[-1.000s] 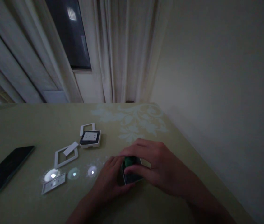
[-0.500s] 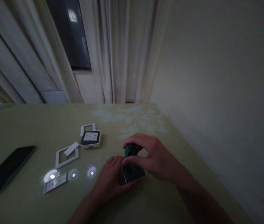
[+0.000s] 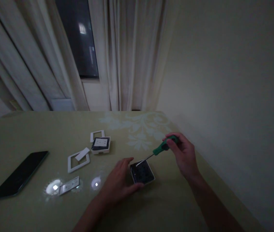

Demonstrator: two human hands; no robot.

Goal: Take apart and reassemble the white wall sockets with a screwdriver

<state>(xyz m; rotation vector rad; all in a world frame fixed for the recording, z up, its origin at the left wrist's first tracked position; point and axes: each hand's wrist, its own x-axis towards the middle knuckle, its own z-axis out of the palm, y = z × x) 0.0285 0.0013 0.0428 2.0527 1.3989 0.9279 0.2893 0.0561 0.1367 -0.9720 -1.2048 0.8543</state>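
A dark square socket module (image 3: 142, 172) lies on the yellow-green table (image 3: 30, 129) in front of me. My left hand (image 3: 118, 183) grips its left edge, thumb at the near side and fingers at the far side. My right hand (image 3: 184, 153) is closed on the green handle of a screwdriver (image 3: 162, 147). The screwdriver slants down to the left, and its metal tip rests at the module's far left corner.
A second socket module (image 3: 100, 145) and a small white frame (image 3: 97, 134) lie farther back. A larger white frame (image 3: 78, 160) with a white strip on it, a flat plate (image 3: 69, 186) and a dark phone (image 3: 19, 174) lie to the left. The wall runs close along the table's right edge.
My right hand has lifted off the module and swung out to the right, tilting the screwdriver from upright to a slant. The module now shows uncovered. My view has shifted slightly.
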